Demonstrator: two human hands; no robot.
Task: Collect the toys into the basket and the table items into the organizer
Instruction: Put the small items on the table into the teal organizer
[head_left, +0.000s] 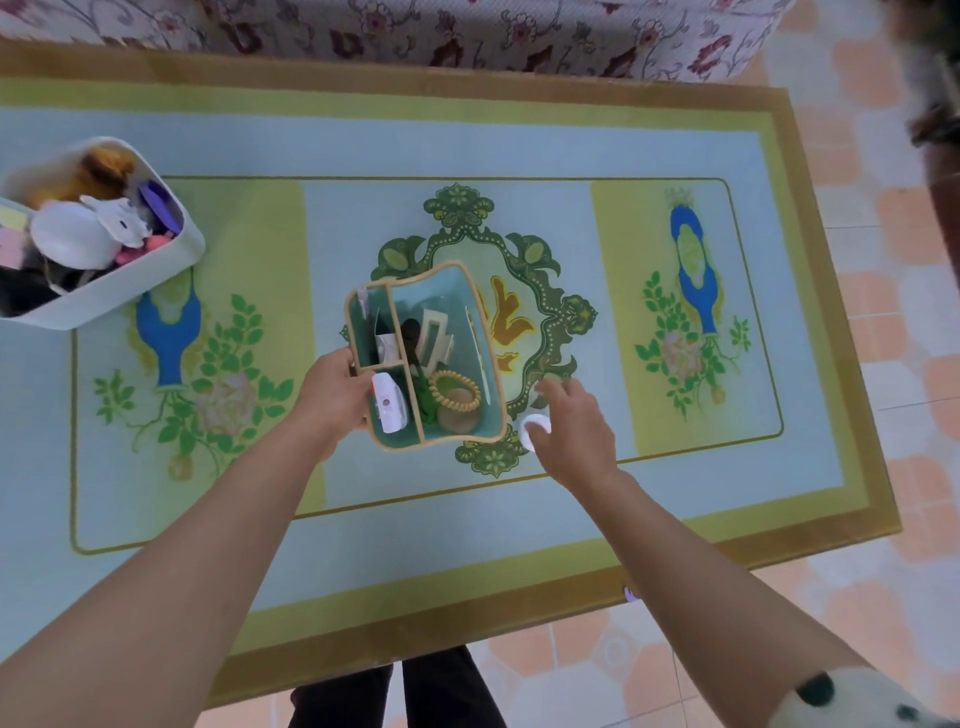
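Organizer (447, 288) sits mid-table, gripped at its near-left edge by the left hand (332, 395), thumb over the rim, fingers curled round the wall. It looks slightly tipped or lifted; I can't tell which. It is already loaded: a white gadget (388, 402) in the pocket right by the left thumb, and a coil hair tie (456, 391) and a comb-like piece in the big compartment further from that hand.

Right hand (576, 431) is just right of the organizer, palm down over a small white ring (535, 428) on the table (467, 519). The ring shows at the thumb side, touching or nearly touching the hand. I can't tell whether it is pinched yet or the fingers are only arched above it.

Basket (130, 296) is well off to the far left of the left hand, full of toys, with a white plush (88, 234) on top. The toy half looks done.

Step in hand, as I judge it: last table item into the organizer. Next move needs a firm pinch on the ring, a short lift over the rim beside the right hand, and a drop into the big compartment while the left hand steadies the organizer.
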